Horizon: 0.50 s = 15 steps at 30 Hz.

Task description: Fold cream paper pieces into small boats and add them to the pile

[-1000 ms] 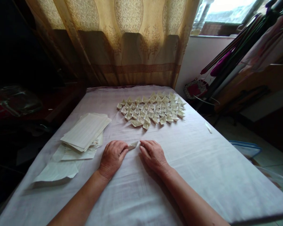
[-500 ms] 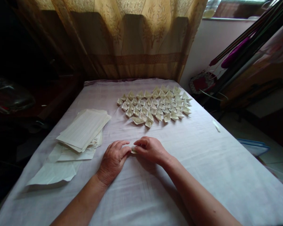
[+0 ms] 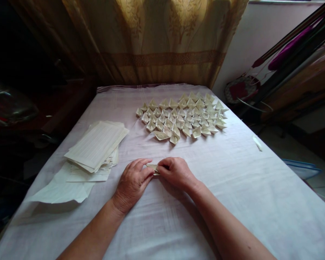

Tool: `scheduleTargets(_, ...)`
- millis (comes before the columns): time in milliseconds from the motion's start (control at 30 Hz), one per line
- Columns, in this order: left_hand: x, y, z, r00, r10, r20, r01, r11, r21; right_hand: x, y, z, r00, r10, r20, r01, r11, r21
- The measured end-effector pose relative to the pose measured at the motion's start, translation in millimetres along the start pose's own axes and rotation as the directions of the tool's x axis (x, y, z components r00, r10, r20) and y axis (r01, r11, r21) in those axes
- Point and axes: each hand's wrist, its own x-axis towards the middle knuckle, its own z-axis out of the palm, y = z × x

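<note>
A small folded paper [image 3: 152,168] lies between the two hands, just above or on the cloth-covered tabletop [image 3: 233,195]; which of the two is hard to tell. The right hand [image 3: 178,173] has its fingers drawn together in a pinch on the paper's right end, thumb along the near side. The left hand [image 3: 132,181] is partly open at the left end: its thumb touches the near edge, while the fingers reach past the far side with a narrow gap, in which the paper's left tip shows. Whether they press on it too cannot be told. Beyond the hands, well apart from them, folded paper boats [image 3: 174,117] stand close together in rows. Left of the left hand lies a stack of paper sheets [image 3: 93,146], a loose sheet [image 3: 62,191] jutting from under its near side.
</note>
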Motion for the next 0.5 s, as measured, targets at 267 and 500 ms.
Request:
scheduleTargets(267,5.3,4.5,0.2,1.0,-0.004,0.026,0.004,1.0,0.012,0.0,-0.3,6.4,0.996,0.04,-0.081,-0.04,0.999,0.005)
scheduleTargets(500,4.8,6.0,-0.7,0.999,0.012,0.046,-0.013,1.0,0.018,0.2,-4.1,8.1,0.988,0.113,-0.106,-0.112,0.994,0.015)
